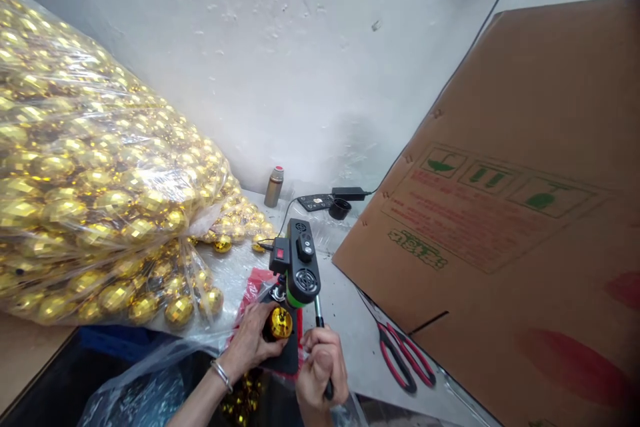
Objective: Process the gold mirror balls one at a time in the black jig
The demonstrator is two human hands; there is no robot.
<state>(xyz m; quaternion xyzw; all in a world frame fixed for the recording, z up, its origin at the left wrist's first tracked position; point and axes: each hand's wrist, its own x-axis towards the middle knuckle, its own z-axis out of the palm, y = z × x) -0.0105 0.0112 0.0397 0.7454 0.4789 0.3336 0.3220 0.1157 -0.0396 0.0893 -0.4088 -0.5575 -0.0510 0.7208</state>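
My left hand (249, 339), with a metal bangle at its wrist, holds a shiny gold faceted ball (281, 323) between fingers and thumb. The ball sits over the black base (287, 363) of a small bench drill press (303, 260), just below its head. My right hand (324, 363) is wrapped round the black-gripped lever (319, 311) on the machine's right side. A red switch shows on a box (279, 255) at the machine's left. The drill tip is hidden by the head.
A large clear bag of gold balls (100, 193) fills the left, with loose balls (223, 244) beside it. At the right stand a cardboard box (490, 213) and red-handled scissors (403, 357). Behind are a small bottle (274, 187), a black cup (339, 209) and a power adapter (349, 194).
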